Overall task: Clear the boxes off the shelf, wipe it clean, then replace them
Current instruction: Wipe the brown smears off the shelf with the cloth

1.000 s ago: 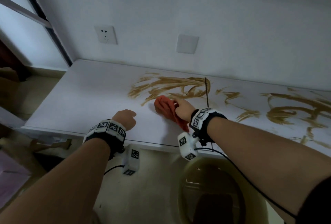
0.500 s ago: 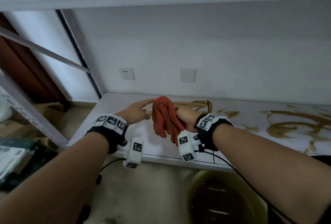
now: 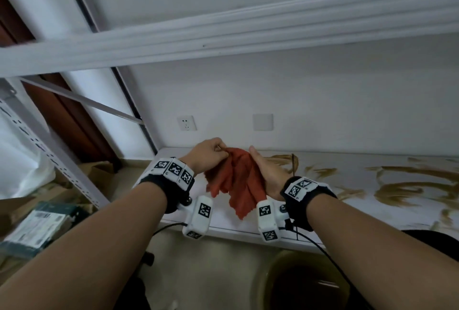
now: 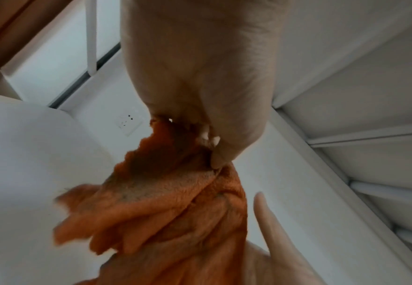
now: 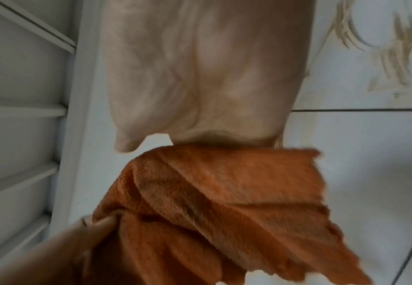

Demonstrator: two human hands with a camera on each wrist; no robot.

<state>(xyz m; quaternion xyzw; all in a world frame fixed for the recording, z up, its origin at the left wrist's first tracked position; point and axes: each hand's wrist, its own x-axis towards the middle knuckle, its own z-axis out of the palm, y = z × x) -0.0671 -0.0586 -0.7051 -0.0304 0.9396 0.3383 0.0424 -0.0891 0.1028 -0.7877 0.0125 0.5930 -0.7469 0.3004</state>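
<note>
An orange cloth (image 3: 236,180) hangs crumpled in the air above the front of the white shelf (image 3: 323,210). My left hand (image 3: 208,153) pinches its upper edge between thumb and fingertips; the left wrist view shows the pinch on the cloth (image 4: 175,202). My right hand (image 3: 268,173) holds the cloth's other side against its palm, thumb pointing up, fingers hidden behind the fabric. In the right wrist view the cloth (image 5: 224,192) hangs from that palm. Brown smears (image 3: 409,185) cover the shelf's middle and right. No boxes stand on this shelf.
An upper shelf beam (image 3: 223,36) crosses overhead. A basin of dark water (image 3: 305,282) sits on the floor below the shelf edge. Cardboard (image 3: 96,168) and a green box (image 3: 42,223) lie at the left, beside a perforated upright (image 3: 49,160). A wall socket (image 3: 186,123) is behind.
The right hand lifted the cloth off the smeared shelf. The left hand left the shelf, reached over and now pinches the cloth's top. The head view tilted upward.
</note>
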